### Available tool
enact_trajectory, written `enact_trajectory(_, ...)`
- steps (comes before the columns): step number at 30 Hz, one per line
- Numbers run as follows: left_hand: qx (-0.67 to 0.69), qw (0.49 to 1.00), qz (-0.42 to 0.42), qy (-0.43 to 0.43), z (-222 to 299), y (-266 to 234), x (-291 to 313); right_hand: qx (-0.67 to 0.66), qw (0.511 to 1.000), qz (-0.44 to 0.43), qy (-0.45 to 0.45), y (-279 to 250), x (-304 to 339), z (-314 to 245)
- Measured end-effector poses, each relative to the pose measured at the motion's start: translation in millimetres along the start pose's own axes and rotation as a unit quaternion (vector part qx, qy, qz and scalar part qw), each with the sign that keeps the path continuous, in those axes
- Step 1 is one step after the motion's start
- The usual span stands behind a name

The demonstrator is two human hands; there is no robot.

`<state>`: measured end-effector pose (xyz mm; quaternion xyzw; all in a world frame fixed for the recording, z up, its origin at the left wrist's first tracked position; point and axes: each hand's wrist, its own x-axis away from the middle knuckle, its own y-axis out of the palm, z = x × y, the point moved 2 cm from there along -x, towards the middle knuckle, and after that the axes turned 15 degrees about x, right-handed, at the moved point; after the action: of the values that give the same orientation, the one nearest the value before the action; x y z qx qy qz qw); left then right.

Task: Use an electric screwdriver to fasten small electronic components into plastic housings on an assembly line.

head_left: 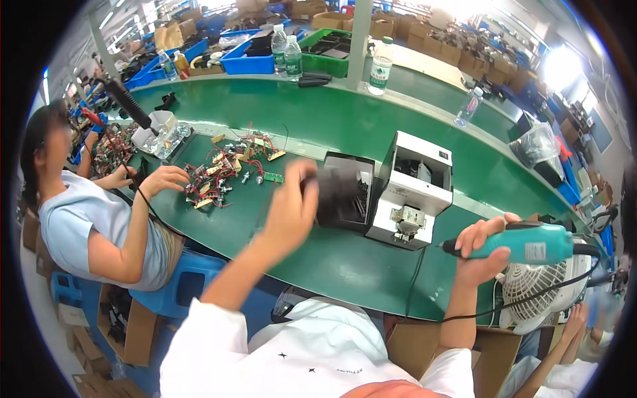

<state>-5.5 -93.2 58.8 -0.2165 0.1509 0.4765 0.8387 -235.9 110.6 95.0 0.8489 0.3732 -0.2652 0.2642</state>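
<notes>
My left hand [292, 209] grips a dark, box-like part [335, 196], which is smeared by motion, so its exact kind does not show. Part of a black tray [366, 169] with small dark pieces lies behind it. In my right hand [481, 249] is a teal electric screwdriver [541, 243], its dark nose pointing left and its cable running off behind. Between my hands stands a white screw feeder [418, 192] with an open top and a metal mechanism on its front. The screwdriver's tip is just right of the feeder, apart from it.
Wired circuit boards [232, 162] are heaped left on the green bench [298, 255]. A co-worker [106, 212] sits there, one hand near the heap. A white fan [541, 285] stands at the right. Bottles, including a tall one [380, 67], line the raised shelf.
</notes>
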Motion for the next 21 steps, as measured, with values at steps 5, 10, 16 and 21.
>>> enact_trajectory(5,-0.127,0.990,0.055,0.031,-83,-13,-145,0.146,0.986,0.071,-0.043,-24,-4,35)
enact_trajectory(10,-0.296,0.940,0.167,0.037,-160,6,-229,0.128,0.988,0.056,-0.066,-20,-8,48)
enact_trajectory(16,0.003,0.967,0.050,0.250,-23,67,-155,0.028,0.978,0.203,0.045,-62,-11,69)
enact_trajectory(21,0.001,0.803,-0.217,0.555,33,98,-6,0.152,0.973,0.163,0.054,-100,-39,106)
